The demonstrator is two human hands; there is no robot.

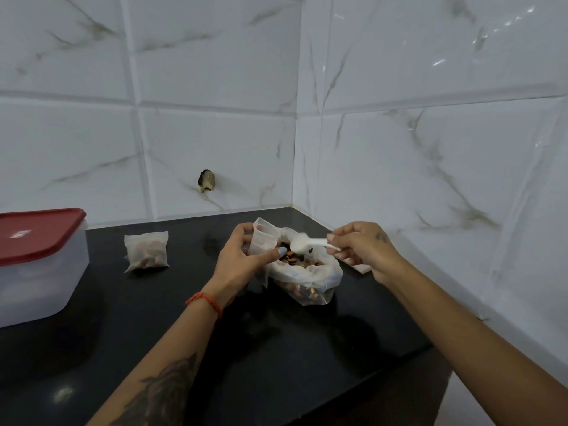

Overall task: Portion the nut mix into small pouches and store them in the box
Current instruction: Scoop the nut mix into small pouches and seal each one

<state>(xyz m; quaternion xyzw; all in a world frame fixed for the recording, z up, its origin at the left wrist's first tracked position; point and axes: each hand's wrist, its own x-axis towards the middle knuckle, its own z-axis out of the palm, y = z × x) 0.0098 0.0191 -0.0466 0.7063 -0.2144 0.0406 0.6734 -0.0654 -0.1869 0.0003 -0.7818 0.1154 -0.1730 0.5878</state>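
Nut mix (pixel 295 259): brown and dark pieces, heaped in a large clear plastic bag (pixel 310 279) whose mouth is rolled open; the bag stands on the black countertop (pixel 190 327) near the corner of the marble-patterned wall tiles (pixel 215 72). Far to the left of the bag, at the frame edge, a translucent storage box (pixel 40 278) with a red lid (pixel 37 235), lid on. Between box and bag, nearer the box, a filled small pouch (pixel 147 252) lying on the counter, brown nuts showing through its cloudy film. Just left of the bag's mouth, the left hand (pixel 242 259), fingers curled round an empty small pouch (pixel 261 239) held upright, thumb laid across its front. Over the bag's mouth, a white plastic spoon (pixel 310 243), blurred, bowl toward the held pouch. Right of the bag, the right hand (pixel 361 247), fingertips pinching the spoon's handle. Behind the bag, on the wall, a dark chipped hole (pixel 207 180) in a tile. An orange thread bracelet (pixel 205 302) circles the left wrist.
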